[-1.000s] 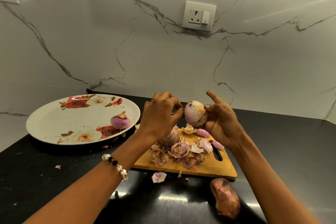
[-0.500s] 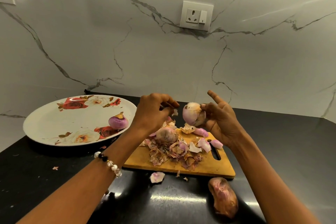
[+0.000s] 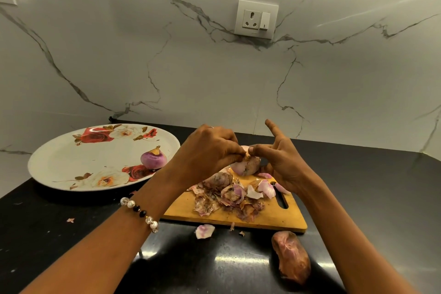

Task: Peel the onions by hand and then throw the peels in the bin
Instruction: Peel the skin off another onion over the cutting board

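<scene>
I hold a partly peeled pink onion (image 3: 247, 165) just above the far end of a wooden cutting board (image 3: 267, 218). My right hand (image 3: 284, 162) cups it from the right, thumb on top and index finger raised. My left hand (image 3: 210, 150) pinches the skin at the onion's top. A pile of dry peels (image 3: 229, 198) lies on the board, with an unpeeled onion (image 3: 218, 180) at its far side. A peeled onion (image 3: 154, 159) rests on the floral plate (image 3: 62, 162) at left.
An unpeeled brown onion (image 3: 292, 255) lies on the black counter (image 3: 372, 198) in front of the board. A loose peel piece (image 3: 204, 231) sits by the board's front edge. The marble wall with a socket (image 3: 256, 19) stands close behind. No bin is visible.
My left hand has come back to the top of the onion and pinched its skin. The onion and my right hand have dropped slightly toward the board.
</scene>
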